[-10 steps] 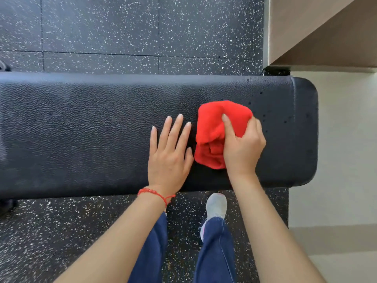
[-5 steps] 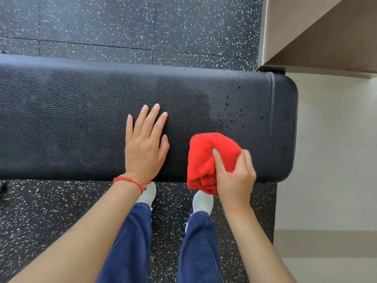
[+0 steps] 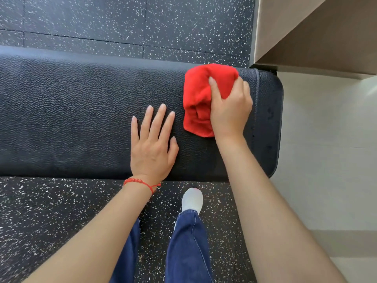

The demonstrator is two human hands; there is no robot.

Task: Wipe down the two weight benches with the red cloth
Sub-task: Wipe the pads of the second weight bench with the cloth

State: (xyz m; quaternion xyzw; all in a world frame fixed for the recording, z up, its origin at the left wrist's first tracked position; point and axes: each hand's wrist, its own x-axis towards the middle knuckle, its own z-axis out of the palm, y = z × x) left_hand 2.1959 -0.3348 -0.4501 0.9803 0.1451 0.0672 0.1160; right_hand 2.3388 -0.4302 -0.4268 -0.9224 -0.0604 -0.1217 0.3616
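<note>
Near the far edge of the padded surface (image 3: pixel 81 111), my right hand (image 3: pixel 230 111) grips the bunched red cloth (image 3: pixel 199 99), soft and light; my left hand (image 3: pixel 152 148) presses flat, fingers straight.

This looks like a gym or a home workout room. The floor (image 3: pixel 85 19) is laid with black rubber tiles flecked with white, the kind used under exercise gear, and seams between the tiles run across the far side. A long padded bench (image 3: pixel 67 119) covered in black pebbled vinyl lies across it from the left, its rounded end on the right. Past that end the rubber stops at a straight edge and pale smooth flooring (image 3: pixel 326 160) begins. At the far right a beige wall (image 3: pixel 289 23) rises beside the rubber tiles.
</note>
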